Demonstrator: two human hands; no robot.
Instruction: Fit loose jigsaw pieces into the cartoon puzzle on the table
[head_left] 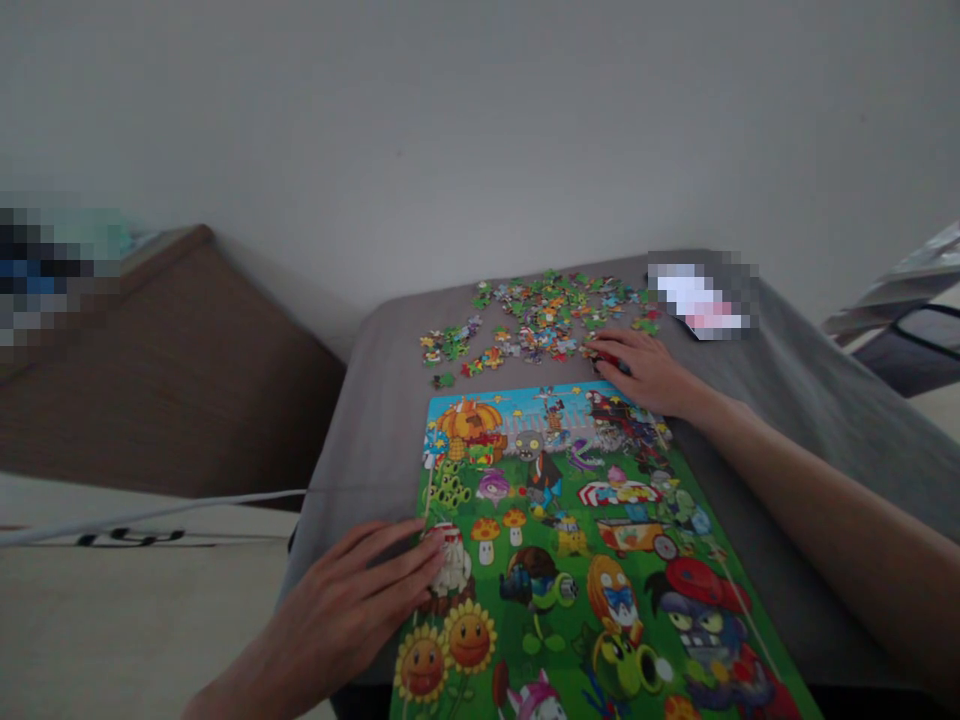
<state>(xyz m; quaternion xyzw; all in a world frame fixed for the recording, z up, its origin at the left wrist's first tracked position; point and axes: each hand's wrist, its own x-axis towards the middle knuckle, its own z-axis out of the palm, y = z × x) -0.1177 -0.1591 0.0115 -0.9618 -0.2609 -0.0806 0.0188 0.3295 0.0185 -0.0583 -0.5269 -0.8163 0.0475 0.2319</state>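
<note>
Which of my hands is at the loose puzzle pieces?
The right hand, at the near edge of the puzzle pieces; the left hand rests on the picture board.

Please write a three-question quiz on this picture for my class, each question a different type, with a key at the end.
1. Multiple choice: where does the left hand rest?
A) on the white cable
B) on the left edge of the cartoon picture board
C) on the wall

2. True or false: the loose puzzle pieces lie beyond the far edge of the cartoon picture board.

3. Fill in the blank: the hand nearest the loose puzzle pieces is the ____ hand.

Key: 1. B; 2. True, they are spread on the grey cloth; 3. right.
</note>
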